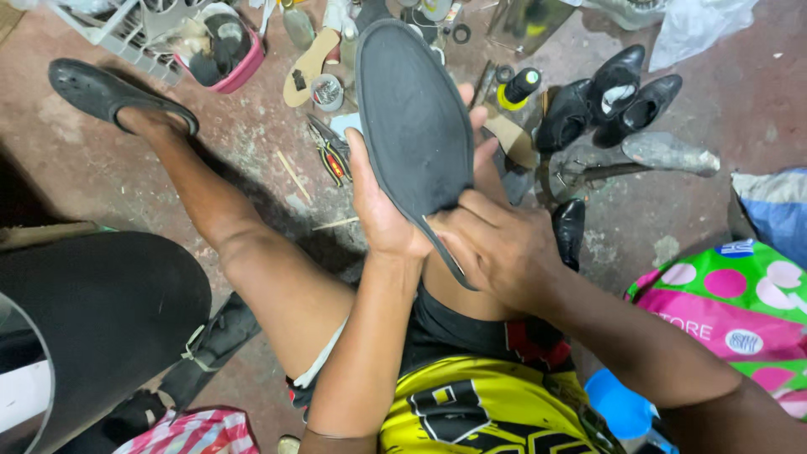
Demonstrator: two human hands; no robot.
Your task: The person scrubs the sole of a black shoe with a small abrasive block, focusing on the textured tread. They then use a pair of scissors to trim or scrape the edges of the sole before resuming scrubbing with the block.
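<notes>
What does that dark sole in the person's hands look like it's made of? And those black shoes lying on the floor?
The sole looks like matte dark-grey rubber or a similar flexible sheet: its surface is dull and finely textured, and its edge curls where the right hand pinches it against the left hand. The black shoes seem to be polished leather or an imitation of it, since they catch glossy highlights.
</notes>
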